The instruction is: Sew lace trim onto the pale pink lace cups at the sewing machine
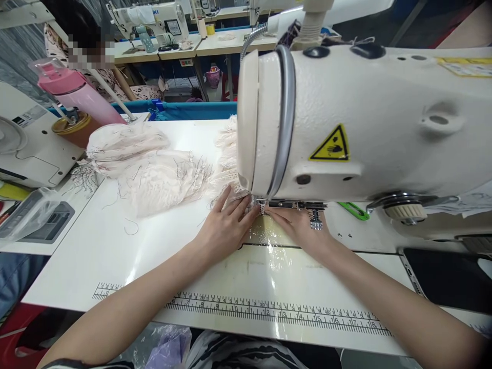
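Observation:
My left hand point(229, 224) lies flat with its fingers spread, pressing on pale ruffled lace fabric point(226, 169) at the left of the sewing machine's needle area. My right hand point(302, 225) reaches in from the other side, fingers stretched toward the presser foot point(263, 206). Its fingertips are close to that foot, and the machine's attachment partly covers the hand. The white sewing machine head point(357, 113) stands over both hands and hides part of the fabric. More pale lace pieces point(161, 177) with loose dark threads are heaped on the table to the left.
A printed ruler point(269, 310) runs along the table's front edge. At the right lie a phone point(449, 279) and a green thread snipper point(354, 210). A pink bottle point(77, 95) and brown cup point(75, 128) stand left. Another person point(111, 82) sits beyond them.

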Tool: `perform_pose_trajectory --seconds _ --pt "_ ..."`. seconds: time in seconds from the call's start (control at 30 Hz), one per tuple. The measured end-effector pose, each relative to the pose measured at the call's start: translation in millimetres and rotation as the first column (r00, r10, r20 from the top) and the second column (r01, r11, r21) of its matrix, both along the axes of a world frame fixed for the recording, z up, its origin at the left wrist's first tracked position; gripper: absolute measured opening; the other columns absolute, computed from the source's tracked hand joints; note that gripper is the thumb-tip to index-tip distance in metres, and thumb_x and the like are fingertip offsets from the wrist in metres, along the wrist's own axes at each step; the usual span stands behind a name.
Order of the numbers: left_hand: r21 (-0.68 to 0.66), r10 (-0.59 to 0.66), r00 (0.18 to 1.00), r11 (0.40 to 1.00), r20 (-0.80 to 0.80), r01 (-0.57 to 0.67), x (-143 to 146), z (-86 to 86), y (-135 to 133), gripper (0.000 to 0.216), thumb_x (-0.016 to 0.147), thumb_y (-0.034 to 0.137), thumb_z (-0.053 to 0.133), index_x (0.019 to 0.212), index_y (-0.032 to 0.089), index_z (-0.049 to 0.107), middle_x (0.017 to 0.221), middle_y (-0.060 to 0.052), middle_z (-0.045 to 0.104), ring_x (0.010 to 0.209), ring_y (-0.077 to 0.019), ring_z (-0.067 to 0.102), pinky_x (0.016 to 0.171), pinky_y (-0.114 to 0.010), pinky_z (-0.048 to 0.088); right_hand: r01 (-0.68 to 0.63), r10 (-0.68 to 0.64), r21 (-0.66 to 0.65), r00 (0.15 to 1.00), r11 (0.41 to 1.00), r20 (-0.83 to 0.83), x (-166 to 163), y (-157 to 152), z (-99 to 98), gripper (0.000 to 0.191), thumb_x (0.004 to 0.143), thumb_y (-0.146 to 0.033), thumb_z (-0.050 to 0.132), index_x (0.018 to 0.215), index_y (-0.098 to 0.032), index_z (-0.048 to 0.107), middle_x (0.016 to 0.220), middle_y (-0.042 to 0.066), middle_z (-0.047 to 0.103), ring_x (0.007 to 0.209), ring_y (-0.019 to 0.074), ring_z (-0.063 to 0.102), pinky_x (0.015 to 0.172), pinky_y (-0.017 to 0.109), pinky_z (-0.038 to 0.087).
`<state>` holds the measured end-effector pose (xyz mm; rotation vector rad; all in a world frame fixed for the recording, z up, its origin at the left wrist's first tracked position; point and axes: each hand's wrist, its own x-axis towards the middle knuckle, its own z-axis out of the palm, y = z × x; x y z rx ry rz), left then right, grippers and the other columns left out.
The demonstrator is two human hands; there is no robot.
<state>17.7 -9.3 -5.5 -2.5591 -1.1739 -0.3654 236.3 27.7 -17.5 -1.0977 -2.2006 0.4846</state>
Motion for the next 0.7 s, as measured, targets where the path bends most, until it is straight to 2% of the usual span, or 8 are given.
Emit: perform_pose_trajectory --seconds 0.13,0.37,0.57,0.7 --pt "0.012 0.020 1.000 1.000 -0.012 -0.020 1 1.1 0 0.036 0.099 0.025 0.046 0.129 0.013 0.061 0.127 -0.014 0.066 0.116 -0.0276 0.064 0.113 -0.055 0.036 -0.013 0.015 -0.050 0.999 0.999 0.028 2 3 -1.6 0.037 0.100 -0.029 0.038 0.108 -0.037 0.073 0.095 -0.001 0.074 0.092 0.0218 0.069 0.084 0.040 0.053" --pt "0.046 0.030 0.999 0.998 -0.012 -0.029 3 -0.5 -1 0.036 0.099 0.025 0.047 0.129 0.011 0.061 0.125 -0.016 0.068 0.115 -0.0289 0.065 0.114 -0.055 0.033 -0.011 0.019 -0.121 0.998 0.993 0.067 4 4 -11.6 0.041 0.101 -0.042 0.032 0.112 -0.034 0.072 0.105 0.003 0.074 0.102 0.0275 0.068 0.088 0.046 0.051" --pt "0.053 0.022 1.000 0.998 -0.014 -0.021 3 -1.8 0 0.037 0.099 0.024 0.046 0.130 0.011 0.061 0.123 -0.016 0.068 0.114 -0.0300 0.065 0.113 -0.057 0.034 0.186 -0.156 -0.250 0.979 0.950 0.133 9 1 -38.5 0.049 0.097 -0.058 0.037 0.118 -0.027 0.069 0.102 0.012 0.072 0.100 0.0334 0.067 0.079 0.047 0.053" --pt "0.067 0.030 0.999 0.997 -0.033 -0.028 4 -1.3 -1 0.036 0.100 0.024 0.045 0.129 0.011 0.061 0.122 -0.015 0.069 0.113 -0.0294 0.066 0.113 -0.057 0.035 0.210 -0.163 -0.301 0.971 0.930 0.174 10 0 -44.3 0.055 0.094 -0.064 0.040 0.128 -0.026 0.062 0.111 0.012 0.070 0.103 0.0337 0.067 0.079 0.044 0.052"
